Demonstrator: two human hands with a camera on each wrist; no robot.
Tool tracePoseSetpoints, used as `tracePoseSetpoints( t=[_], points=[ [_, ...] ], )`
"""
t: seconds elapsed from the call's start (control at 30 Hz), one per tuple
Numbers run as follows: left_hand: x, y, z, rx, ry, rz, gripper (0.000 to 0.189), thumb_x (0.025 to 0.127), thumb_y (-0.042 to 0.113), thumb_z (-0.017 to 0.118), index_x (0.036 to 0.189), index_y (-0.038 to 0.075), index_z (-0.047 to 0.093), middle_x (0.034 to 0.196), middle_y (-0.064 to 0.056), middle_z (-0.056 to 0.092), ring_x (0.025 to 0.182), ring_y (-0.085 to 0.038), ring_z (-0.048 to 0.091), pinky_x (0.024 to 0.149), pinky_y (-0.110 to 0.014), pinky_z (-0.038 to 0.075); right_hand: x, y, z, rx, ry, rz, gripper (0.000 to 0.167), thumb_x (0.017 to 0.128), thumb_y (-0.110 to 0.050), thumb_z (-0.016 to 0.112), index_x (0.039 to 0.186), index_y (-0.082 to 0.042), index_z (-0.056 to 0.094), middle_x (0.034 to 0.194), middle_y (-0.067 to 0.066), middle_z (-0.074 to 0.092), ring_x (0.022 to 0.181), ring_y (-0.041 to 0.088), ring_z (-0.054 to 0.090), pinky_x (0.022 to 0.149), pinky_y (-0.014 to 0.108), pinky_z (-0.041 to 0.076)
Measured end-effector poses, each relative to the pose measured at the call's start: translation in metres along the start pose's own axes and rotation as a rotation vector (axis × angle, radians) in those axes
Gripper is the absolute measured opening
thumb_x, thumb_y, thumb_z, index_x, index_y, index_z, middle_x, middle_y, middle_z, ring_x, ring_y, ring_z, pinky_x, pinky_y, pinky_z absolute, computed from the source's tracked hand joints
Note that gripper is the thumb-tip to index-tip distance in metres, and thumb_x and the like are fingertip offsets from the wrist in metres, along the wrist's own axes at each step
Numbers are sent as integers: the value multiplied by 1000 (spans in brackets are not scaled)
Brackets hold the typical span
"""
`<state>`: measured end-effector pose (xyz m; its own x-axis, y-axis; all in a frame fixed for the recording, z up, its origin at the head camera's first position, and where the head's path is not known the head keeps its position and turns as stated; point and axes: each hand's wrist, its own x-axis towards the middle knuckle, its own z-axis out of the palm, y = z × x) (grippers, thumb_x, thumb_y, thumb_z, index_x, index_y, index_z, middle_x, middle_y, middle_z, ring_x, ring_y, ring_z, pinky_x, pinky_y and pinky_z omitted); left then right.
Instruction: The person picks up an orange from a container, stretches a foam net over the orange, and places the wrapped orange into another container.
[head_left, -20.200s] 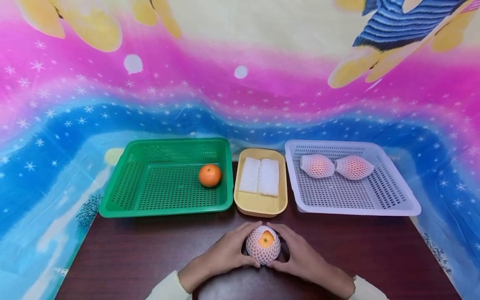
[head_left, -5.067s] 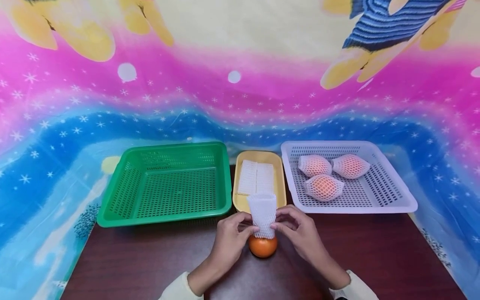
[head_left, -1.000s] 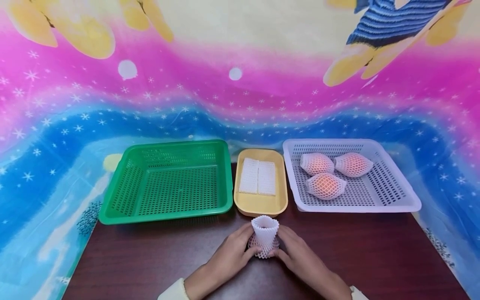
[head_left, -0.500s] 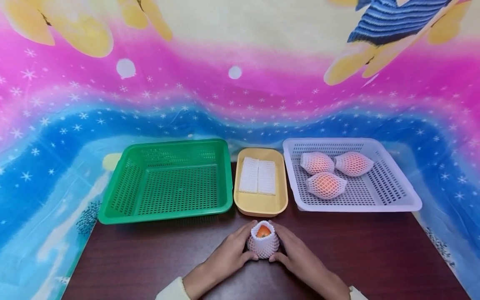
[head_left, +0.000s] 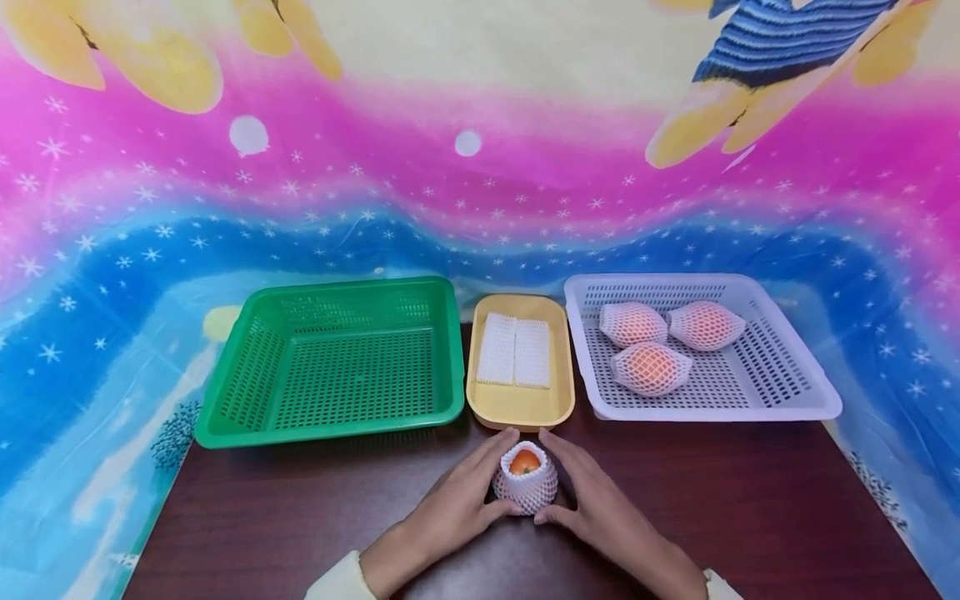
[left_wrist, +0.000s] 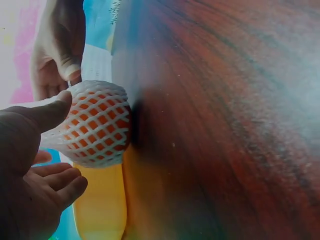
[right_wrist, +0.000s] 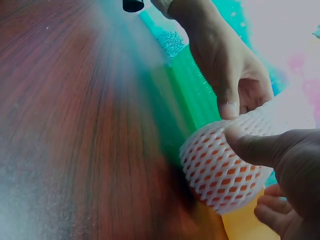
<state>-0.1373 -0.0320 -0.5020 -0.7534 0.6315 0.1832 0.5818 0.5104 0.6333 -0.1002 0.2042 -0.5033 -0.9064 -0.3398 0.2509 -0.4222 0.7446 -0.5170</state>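
Note:
An orange (head_left: 525,461) stands upright on the table, wrapped in a white foam net sleeve (head_left: 527,493). The sleeve's top is spread wide, and the fruit's stem end shows through it. My left hand (head_left: 457,504) is at its left side, fingers extended past it and thumb at the front. Mirroring it on the right is my right hand (head_left: 600,504), fingers likewise fairly straight. In the left wrist view the left thumb (left_wrist: 57,107) lies against the netting (left_wrist: 97,125) while the fingers stand away. The right thumb (right_wrist: 245,142) overlaps the net in the right wrist view.
Behind the hands is a yellow tray (head_left: 521,408) with two flat foam sleeves (head_left: 513,350). A green basket (head_left: 330,429) at left holds nothing visible. The white basket (head_left: 712,408) at right holds three net-wrapped oranges (head_left: 651,369). A patterned cloth (head_left: 480,192) hangs behind.
The white basket gained a third wrapped orange, and the green basket's orange was taken out. The sleeve went down over that orange, its tall top folding down and widening. My fingers have just spread slightly.

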Motion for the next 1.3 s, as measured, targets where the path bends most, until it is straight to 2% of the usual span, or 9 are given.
tracePoseSetpoints(
  t=[0.07, 0.17, 0.37, 0.83, 1.03, 1.13, 1.23, 1.3],
  points=[
    [1, 0, -1, 7, 4, 34, 82, 88, 28, 81, 156, 6, 40, 161, -12, 43, 146, -23, 47, 117, -39, 45, 2, -1, 0, 7, 9, -24, 95, 71, -30, 90, 153, -10, 46, 149, 5, 56, 135, 23, 55, 109, 40, 51],
    [2, 1, 0, 25, -13, 62, 76, 89, 25, 80, 153, 5, 44, 160, -14, 45, 145, -25, 49, 116, -39, 46, 3, -2, 2, 21, -7, -25, 87, 75, -28, 88, 150, -11, 48, 145, 3, 59, 133, 22, 57, 106, 44, 53],
    [2, -1, 3, 57, -24, 73, 79, 88, 25, 82, 154, 7, 43, 161, -13, 44, 145, -25, 48, 115, -40, 47, 4, 0, 5, 22, -29, -23, 91, 71, -25, 89, 150, -8, 47, 147, 5, 57, 136, 24, 55, 109, 48, 50],
    [5, -9, 9, 1, -68, 0, 93, 81, 20, 87, 157, 4, 36, 158, -14, 46, 144, -26, 49, 118, -40, 43, 4, 4, 10, 36, -80, 29, 95, 71, -24, 90, 152, -5, 44, 148, 7, 55, 136, 22, 53, 108, 47, 51],
    [3, -7, 7, 0, -89, -17, 102, 81, 31, 87, 161, 5, 28, 164, -14, 38, 149, -25, 43, 120, -41, 41, 2, 3, 6, 13, -68, 12, 108, 65, -30, 94, 155, -4, 40, 152, 12, 52, 138, 27, 52, 110, 49, 50],
    [3, -3, 3, -13, -81, -22, 102, 84, 38, 84, 162, 8, 26, 166, -11, 36, 150, -23, 41, 121, -42, 41, 2, 1, 2, 11, -28, -14, 108, 64, -32, 94, 154, -5, 41, 152, 10, 52, 137, 27, 52, 114, 38, 48],
    [3, 1, -1, -25, -51, -9, 94, 88, 41, 80, 162, 10, 29, 164, -7, 38, 149, -22, 43, 119, -42, 42, 4, -1, 0, 19, 24, -37, 97, 69, -29, 93, 151, -9, 46, 150, 5, 54, 136, 24, 53, 117, 21, 39],
    [4, 2, -3, -36, -31, 7, 87, 90, 38, 78, 160, 9, 33, 162, -7, 42, 147, -21, 46, 119, -42, 43, 5, -2, -1, 25, 44, -46, 88, 73, -27, 91, 149, -10, 49, 146, 3, 57, 134, 22, 55, 116, 18, 38]
  ],
)
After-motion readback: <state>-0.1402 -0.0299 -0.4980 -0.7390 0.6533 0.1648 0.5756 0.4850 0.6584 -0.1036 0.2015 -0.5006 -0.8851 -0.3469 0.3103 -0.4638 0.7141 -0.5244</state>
